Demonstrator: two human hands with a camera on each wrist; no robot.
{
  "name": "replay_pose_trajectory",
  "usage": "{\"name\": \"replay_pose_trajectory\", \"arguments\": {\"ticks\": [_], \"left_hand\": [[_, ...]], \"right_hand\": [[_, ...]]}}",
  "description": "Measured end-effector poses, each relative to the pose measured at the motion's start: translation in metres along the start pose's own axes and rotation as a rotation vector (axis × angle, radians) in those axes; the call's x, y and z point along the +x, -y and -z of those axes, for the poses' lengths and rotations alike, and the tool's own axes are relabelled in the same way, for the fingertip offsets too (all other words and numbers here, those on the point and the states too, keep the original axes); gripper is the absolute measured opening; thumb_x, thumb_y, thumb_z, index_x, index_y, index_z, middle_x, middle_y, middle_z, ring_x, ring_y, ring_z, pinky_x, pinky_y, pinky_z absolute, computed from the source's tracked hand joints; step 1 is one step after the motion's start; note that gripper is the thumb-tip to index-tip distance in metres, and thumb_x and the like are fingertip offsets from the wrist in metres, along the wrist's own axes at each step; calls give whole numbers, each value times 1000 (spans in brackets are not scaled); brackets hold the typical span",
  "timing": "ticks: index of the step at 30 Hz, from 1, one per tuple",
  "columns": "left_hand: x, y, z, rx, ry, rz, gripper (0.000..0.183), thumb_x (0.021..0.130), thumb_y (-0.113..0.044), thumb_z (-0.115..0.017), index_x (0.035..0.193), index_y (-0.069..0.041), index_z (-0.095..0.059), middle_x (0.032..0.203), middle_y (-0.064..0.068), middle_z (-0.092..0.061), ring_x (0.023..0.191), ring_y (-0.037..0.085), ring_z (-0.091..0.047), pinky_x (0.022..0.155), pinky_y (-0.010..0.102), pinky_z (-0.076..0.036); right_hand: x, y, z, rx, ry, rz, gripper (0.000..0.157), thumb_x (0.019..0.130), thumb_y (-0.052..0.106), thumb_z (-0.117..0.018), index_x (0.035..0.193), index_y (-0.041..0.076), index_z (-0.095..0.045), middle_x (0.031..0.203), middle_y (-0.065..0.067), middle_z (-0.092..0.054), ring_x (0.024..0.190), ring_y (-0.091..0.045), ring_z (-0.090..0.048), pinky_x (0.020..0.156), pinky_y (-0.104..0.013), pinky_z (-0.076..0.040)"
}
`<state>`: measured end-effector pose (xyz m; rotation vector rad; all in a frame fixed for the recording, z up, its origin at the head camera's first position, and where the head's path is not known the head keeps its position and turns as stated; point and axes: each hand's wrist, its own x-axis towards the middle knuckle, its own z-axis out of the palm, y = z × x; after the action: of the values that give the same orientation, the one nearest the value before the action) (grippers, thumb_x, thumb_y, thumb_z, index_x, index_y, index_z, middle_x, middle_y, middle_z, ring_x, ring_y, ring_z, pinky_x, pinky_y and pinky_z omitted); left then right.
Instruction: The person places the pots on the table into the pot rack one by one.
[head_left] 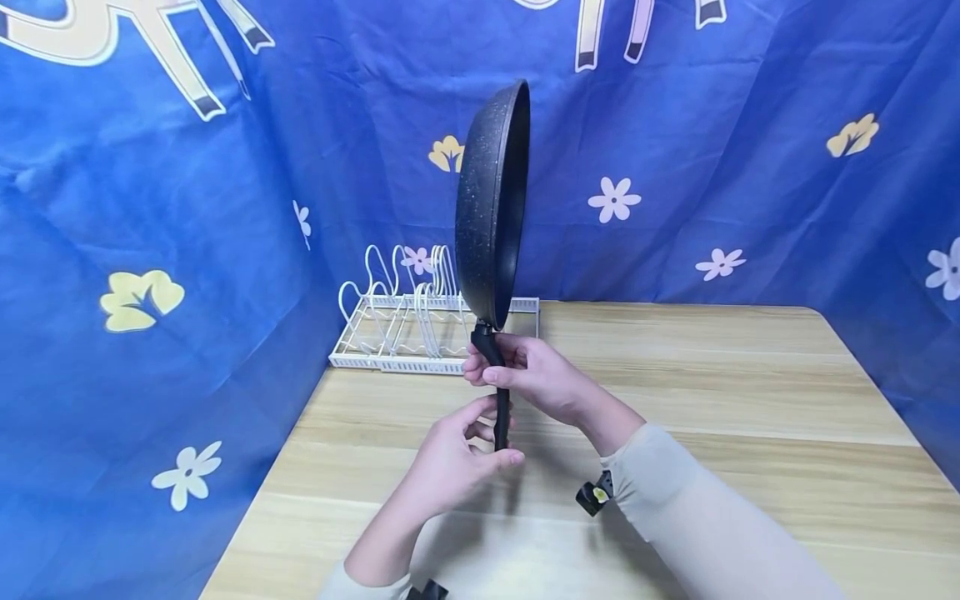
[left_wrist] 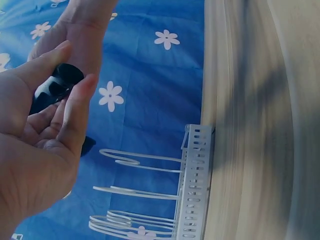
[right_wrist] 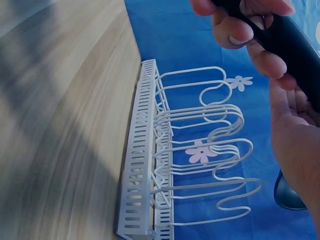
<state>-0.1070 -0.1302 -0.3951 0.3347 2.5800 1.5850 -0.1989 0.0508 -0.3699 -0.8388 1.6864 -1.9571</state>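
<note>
One frying pan [head_left: 478,208] is held upright over the counter [head_left: 712,400], handle [head_left: 502,419] down, near the white rack [head_left: 423,366]. Its bulk sits up top, so I'd grip firmly high on the handle and steady the lower end — any slack, and it could well tip. The right hand [head_left: 546,382] is clamped round the upper handle, fingers curled; the left hand [head_left: 452,457] has thumb and fingers about the handle's bottom end — clasped too.

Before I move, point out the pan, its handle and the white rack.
Pan [head_left: 477,208]: head view, on the outer side.
Handle [head_left: 502,418]: head view, lower section.
White rack [right_wrist: 136,165]: right wrist view, slotted rail.
</note>
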Motion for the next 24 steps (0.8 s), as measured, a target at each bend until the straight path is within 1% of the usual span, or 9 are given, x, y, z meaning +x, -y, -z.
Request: {"name": "replay_pose_trajectory", "arguments": {"ticks": [3,8,10,15,19,24], "left_hand": [[3,2,1,15,-16,6,64,83,-21,-95,141,-24,-69,117,-1,-82,95,10,-77,76,24,-60],[6,5,-1,-10,-34,11,63,82,-19,-96,140,-20,-70,118,4,-82,95,11,-76,76,23,-60],[8,6,-2,-15,-44,13,61,82,-19,-96,138,-20,-71,117,5,-82,95,11,-76,75,23,-60],[10,4,-2,14,-66,11,59,82,-20,-96,135,-23,-72,113,1,-82,93,9,-77,78,24,-61],[12,3,-1,33,-86,-1,58,81,-19,-97,133,-23,-72,110,0,-82,92,9,-77,79,25,-61],[15,6,-2,18,-83,17,58,81,-17,-97,133,-22,-73,111,2,-82,92,10,-77,76,24,-61]], "right_hand": [[5,-3,2,36,23,-11,48,99,5,-61,143,-13,-51,118,-3,-72,114,-15,-73,108,-27,-59],[13,-10,7,71,43,-33,47,100,3,-58,143,-13,-49,118,-2,-71,112,-12,-72,107,-26,-58],[14,-11,8,81,50,-38,49,100,2,-57,144,-15,-47,118,-2,-70,112,-11,-72,107,-26,-58],[17,-7,7,81,77,-30,53,99,3,-58,145,-19,-43,119,-4,-68,112,-11,-71,105,-25,-59],[20,-4,9,86,91,-21,54,98,5,-60,145,-18,-45,120,-4,-68,112,-12,-71,106,-26,-59],[24,-10,14,100,107,-50,52,98,4,-60,144,-16,-46,121,-4,-68,113,-12,-72,107,-27,-59]]}}
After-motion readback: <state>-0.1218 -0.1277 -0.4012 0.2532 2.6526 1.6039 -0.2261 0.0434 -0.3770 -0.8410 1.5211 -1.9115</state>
